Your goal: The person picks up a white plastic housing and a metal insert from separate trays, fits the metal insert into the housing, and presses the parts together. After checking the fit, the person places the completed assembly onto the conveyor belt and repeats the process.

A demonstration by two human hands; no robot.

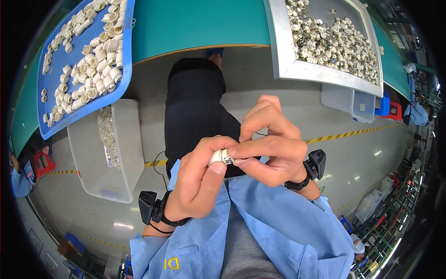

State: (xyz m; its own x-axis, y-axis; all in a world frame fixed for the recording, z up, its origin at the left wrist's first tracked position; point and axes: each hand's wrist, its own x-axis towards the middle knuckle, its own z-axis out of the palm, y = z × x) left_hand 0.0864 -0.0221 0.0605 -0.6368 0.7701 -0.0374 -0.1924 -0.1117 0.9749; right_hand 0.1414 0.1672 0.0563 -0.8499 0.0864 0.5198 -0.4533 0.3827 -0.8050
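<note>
In front of my lap, my left hand [197, 179] holds a small white plastic cylindrical housing [216, 158] between thumb and fingers. Its open end points right, where a small white-and-dark insert [229, 159] shows at the mouth. The thumb and forefinger of my right hand [272, 146] are pinched together at that insert, touching it; the other fingers are curled. How deep the insert sits in the housing cannot be made out. Both wrists wear black straps with small black devices.
A blue tray [124, 69] of white cylindrical housings stands at upper left on the green table [200, 23]. A metal-framed tray [281, 60] of small white-and-dark parts lies upper right. Below are a clear plastic bin [100, 181] at left and clear and blue bins [337, 100] at right.
</note>
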